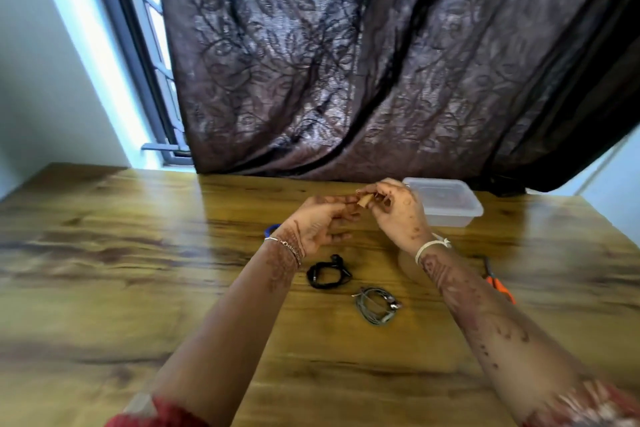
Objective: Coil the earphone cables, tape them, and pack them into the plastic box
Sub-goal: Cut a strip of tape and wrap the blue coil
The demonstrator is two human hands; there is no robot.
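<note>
Both hands are raised above the wooden table [173,288]. Between them is a small brown piece of tape [364,201]; my left hand [320,224] pinches one end and my right hand [394,210] pinches the other. Below them on the table lie a coiled black earphone cable [327,274] and, nearer to me, a coiled grey earphone cable [375,305]. A clear plastic box [450,206] with its lid on stands at the back right, just behind my right hand.
Orange-handled scissors [498,282] lie to the right of my right forearm. A blue object [272,229] shows partly behind my left wrist. A dark patterned curtain [381,62] hangs against the table's far edge, with a window at the left.
</note>
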